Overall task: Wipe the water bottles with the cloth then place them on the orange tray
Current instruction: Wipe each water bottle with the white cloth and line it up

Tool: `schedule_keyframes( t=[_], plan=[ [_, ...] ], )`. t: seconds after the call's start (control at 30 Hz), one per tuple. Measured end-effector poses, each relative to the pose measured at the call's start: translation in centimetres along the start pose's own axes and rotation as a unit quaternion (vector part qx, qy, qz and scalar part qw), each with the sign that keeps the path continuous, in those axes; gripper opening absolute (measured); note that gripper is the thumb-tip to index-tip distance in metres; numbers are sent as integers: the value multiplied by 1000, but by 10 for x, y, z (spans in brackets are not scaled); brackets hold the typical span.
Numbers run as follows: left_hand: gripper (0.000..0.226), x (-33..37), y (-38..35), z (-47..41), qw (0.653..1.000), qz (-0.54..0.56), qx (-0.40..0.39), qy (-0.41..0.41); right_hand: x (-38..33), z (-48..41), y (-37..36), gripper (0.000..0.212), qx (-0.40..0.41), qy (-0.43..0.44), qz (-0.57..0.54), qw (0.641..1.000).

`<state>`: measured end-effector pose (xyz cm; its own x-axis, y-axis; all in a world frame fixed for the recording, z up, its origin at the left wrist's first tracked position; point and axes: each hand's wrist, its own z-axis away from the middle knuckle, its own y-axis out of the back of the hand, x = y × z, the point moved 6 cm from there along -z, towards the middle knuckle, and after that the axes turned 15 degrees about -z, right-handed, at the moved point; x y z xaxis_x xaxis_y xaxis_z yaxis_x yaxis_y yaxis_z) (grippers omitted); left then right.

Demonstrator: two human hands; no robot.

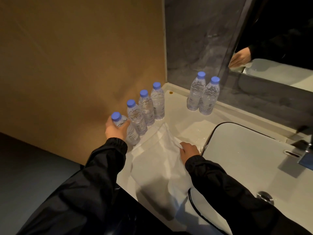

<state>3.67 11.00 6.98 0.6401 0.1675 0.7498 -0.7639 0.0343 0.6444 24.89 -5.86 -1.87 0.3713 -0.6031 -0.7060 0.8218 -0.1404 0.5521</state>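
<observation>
Several clear water bottles with blue caps stand on a white counter (177,106). A row runs along the tan wall, and my left hand (116,129) grips the nearest bottle (131,133) just below its cap. Two more bottles (203,97) stand together at the back by the mirror. A white cloth (157,160) lies spread on the counter in front of me, and my right hand (188,150) pinches its right edge. No orange tray is in view.
A white sink basin (245,158) with a dark rim lies to the right, its drain (265,197) near the front and a tap (304,148) at the right edge. A mirror (279,39) rises behind it. The tan wall (76,56) bounds the left.
</observation>
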Motion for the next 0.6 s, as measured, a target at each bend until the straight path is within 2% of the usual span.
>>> schedule_keyframes(
  t=[0.1, 0.27, 0.43, 0.53, 0.6],
  plan=[
    [50, -5, -13, -3, 1000, -3, -25, 3, 3, -2, 0, 33, -2, -12, -3, 1000],
    [57, -13, -11, -9, 1000, -15, -22, 16, 9, -5, 3, 31, 3, -37, -2, 999],
    [86, -14, -13, 1, 1000, -19, -15, 1, 12, -6, 4, 31, 6, -47, -3, 999],
    [101, -1, -5, 14, 998, -21, 50, -22, 13, -6, 5, 30, 2, -56, -5, 998],
    [94, 17, 0, 35, 986, -59, 126, -90, 13, -6, 7, 32, -2, -61, -4, 998]
  ],
)
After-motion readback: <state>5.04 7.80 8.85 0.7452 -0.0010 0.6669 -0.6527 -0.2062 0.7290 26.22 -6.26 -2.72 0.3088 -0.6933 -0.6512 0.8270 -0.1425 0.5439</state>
